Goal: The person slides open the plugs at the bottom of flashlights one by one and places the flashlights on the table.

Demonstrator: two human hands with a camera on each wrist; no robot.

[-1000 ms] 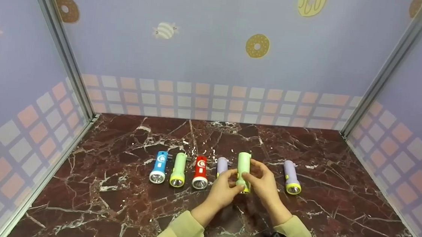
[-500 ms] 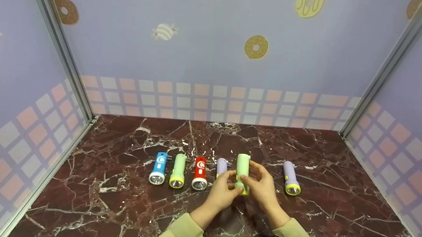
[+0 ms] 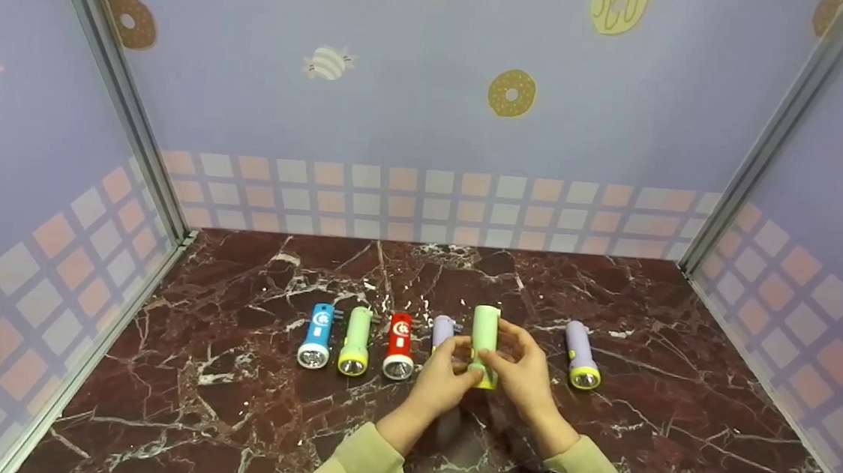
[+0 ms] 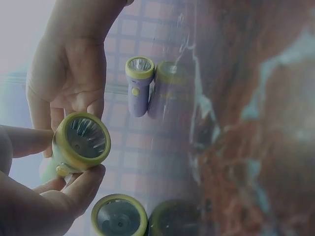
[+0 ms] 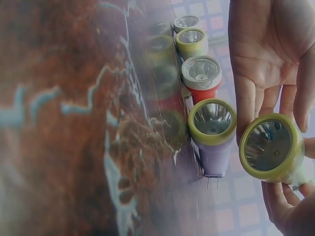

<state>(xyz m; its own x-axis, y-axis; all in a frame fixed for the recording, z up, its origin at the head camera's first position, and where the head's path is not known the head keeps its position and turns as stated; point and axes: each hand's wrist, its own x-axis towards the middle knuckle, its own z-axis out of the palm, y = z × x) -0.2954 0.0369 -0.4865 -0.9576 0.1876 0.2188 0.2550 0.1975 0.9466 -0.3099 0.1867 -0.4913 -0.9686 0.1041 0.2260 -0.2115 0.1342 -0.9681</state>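
A green flashlight with a yellow head ring is held between both hands above the marble table. The left hand pinches its lower end by the head; the right hand grips its body from the other side, thumb across the front. In the left wrist view the flashlight's lens faces the camera, with fingers of both hands around it. The same lens shows in the right wrist view. Just left of the held one lies a purple flashlight, partly hidden by the left hand.
On the marble table, a blue flashlight, another green flashlight and a red flashlight lie in a row to the left. A second purple flashlight lies right of the hands. Patterned walls enclose the back and sides.
The held green flashlight has tilted slightly, so its lens no longer shows in the head view. Both hands keep their hold and have barely moved; the other flashlights stay put.
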